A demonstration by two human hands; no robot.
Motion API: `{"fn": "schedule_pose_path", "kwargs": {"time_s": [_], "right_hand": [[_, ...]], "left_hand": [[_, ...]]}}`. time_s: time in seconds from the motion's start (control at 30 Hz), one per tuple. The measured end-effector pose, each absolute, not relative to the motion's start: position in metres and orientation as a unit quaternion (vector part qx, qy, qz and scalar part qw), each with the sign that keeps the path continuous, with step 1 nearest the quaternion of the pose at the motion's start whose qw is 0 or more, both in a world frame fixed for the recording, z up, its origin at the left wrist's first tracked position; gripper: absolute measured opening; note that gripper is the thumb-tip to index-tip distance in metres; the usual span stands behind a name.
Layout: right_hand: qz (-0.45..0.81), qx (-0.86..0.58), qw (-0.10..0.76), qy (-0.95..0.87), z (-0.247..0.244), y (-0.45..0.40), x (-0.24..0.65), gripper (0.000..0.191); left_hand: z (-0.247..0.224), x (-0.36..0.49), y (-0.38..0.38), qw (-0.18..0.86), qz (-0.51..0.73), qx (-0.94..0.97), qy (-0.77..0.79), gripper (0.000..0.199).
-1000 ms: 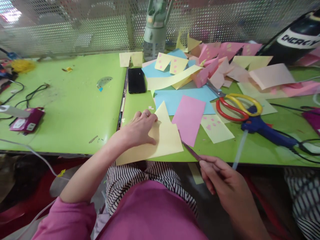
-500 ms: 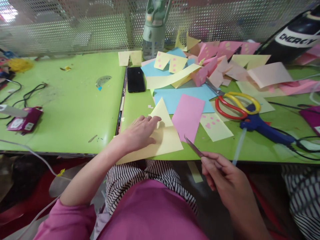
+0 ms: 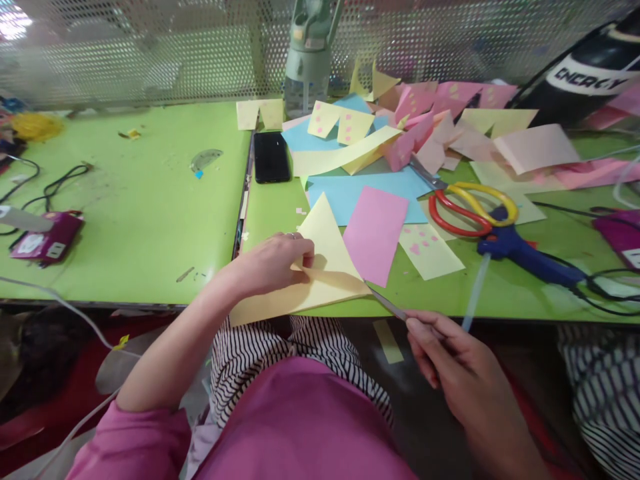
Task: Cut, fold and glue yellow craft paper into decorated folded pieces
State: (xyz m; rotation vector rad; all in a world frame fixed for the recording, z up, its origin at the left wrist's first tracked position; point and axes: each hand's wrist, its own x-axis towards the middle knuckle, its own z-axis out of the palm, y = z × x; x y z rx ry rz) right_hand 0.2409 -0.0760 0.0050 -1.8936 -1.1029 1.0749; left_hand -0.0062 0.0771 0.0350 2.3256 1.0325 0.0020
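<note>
Since half a second ago, the blade [image 3: 386, 303] has swung from over the purple sheet to the yellow paper's right corner, and our left fingers have curled from flat to bent.

Head view, looking down. We have the yellow paper [image 3: 330, 257] folded on the near edge of the green table [image 3: 145, 220], its lower left corner overhanging our lap. Left hand [image 3: 273, 263] rests on the fold, fingers bunched together; the thumb is mostly hidden, so we cannot tell if it pinches the flap or only presses. The flap's edge stands slightly raised beside the fingertips. Right hand [image 3: 450, 350] is clamped on the blade's near end, thumb over the top, held just off the table edge. Blade tip meets the paper's corner; whether it sits between the layers we cannot tell.

Just right of the paper we note the purple sheet [image 3: 376, 233], then a spotted card [image 3: 433, 252]. Behind lies a blue sheet [image 3: 360, 193]. Phone [image 3: 271, 157] lies flat beside the table seam. Scissors [image 3: 465, 205] with red and yellow handles rest against a blue glue gun [image 3: 533, 255]. Farther back: a heap of pink paper [image 3: 417, 140], a pale green bottle [image 3: 306, 77] upright by the mesh screen [image 3: 150, 60], and a black bottle [image 3: 585, 77] leaning right, lettered ENERGY.
</note>
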Motion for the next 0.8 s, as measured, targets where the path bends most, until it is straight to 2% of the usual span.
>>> {"fn": "schedule_pose_path", "kwargs": {"time_s": [0.27,0.5,0.8], "right_hand": [[0.44,-0.715,0.332,-0.429,0.002,-0.07,0.238,0.04],[0.433,-0.714,0.329,-0.442,0.005,-0.069,0.239,0.036],[0.3,-0.749,0.274,-0.524,0.022,-0.073,0.239,0.033]], "left_hand": [[0.037,-0.011,0.085,0.328,0.002,0.852,0.408,0.018],[0.043,-0.015,0.088,0.344,-0.008,0.85,0.4,0.015],[0.045,-0.013,0.088,0.337,-0.033,0.851,0.402,0.018]]}}
